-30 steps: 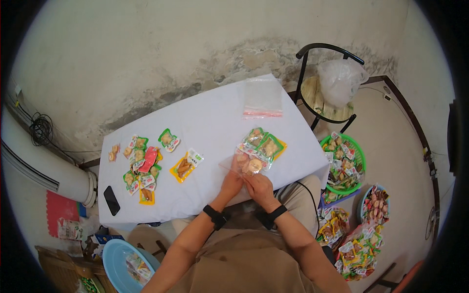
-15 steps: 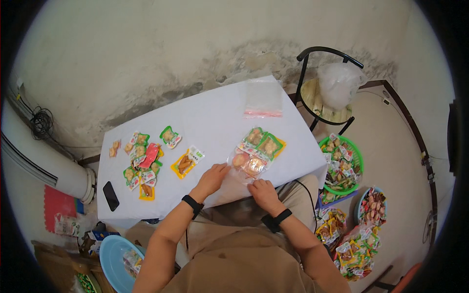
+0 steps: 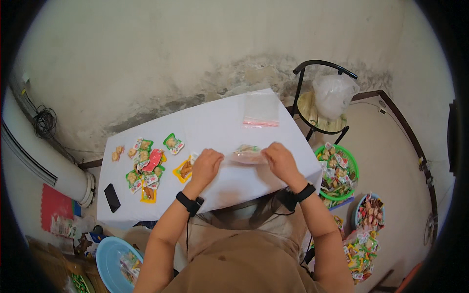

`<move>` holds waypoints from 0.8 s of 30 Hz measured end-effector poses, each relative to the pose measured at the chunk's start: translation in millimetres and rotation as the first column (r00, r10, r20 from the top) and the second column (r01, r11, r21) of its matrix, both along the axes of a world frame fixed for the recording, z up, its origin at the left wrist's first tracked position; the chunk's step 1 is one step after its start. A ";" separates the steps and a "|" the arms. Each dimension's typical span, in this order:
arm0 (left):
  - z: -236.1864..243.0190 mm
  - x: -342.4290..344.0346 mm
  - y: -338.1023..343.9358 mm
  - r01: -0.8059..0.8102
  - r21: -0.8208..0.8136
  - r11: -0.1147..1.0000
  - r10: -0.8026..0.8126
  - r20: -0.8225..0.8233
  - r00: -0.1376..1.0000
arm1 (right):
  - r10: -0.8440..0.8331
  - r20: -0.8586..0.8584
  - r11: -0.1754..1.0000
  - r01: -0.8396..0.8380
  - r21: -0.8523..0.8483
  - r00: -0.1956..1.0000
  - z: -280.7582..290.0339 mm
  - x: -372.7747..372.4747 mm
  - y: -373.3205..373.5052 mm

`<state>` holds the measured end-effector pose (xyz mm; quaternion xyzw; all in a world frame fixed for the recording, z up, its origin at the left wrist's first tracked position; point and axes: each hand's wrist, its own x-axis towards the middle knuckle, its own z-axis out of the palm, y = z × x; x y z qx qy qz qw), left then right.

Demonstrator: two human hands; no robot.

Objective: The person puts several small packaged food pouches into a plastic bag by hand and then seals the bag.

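The right hand's (image 3: 281,160) fingers clamp the right end of a filled clear plastic bag (image 3: 247,156), which sits between both hands' fingertips. The left hand's (image 3: 206,167) fingers bunch together by its other end; I cannot tell whether they grip its film. Just left of them lies a yellow-edged snack pouch (image 3: 183,171); beyond the right fingers, flat zip bags (image 3: 261,110).

Contents (image 3: 247,149) of the clear bag (image 3: 250,158), too blurred for identification

a white-clothed table (image 3: 220,117) bears a black smartphone (image 3: 112,198) at eight o'clock, snack packets (image 3: 155,160) at nine, clear zip bags (image 3: 261,108) at two.
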<state>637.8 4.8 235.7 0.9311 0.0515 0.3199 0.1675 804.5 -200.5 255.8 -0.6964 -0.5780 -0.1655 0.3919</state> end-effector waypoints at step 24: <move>16.5 -8.1 13.1 -0.035 -0.373 0.927 0.044 0.015 0.999 | 0.124 -0.371 0.969 -0.192 -0.153 0.920 15.6 28.3 11.1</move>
